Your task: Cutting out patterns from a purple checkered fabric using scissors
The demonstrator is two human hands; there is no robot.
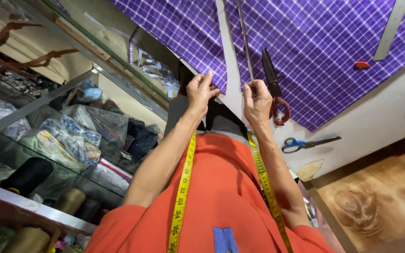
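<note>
Your left hand [200, 91] pinches the purple checked fabric [188, 33] edge. Your right hand [257, 100] grips the neighbouring panel [315, 42]. The cut gap runs lengthwise away from you across the worktop [376, 117].

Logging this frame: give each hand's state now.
Left hand: shut, pinching the edge of the purple checked fabric.
Right hand: shut, pinching the fabric's other cut edge, beside the large scissors.

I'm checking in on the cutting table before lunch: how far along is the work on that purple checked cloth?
Done: the purple checked fabric is already parted by a long cut, with the white table showing through the gap. In hand: the left hand and right hand pinch the two cut edges, and the large red-handled shears lie set down. Left: the wide right panel looks uncut.
</note>
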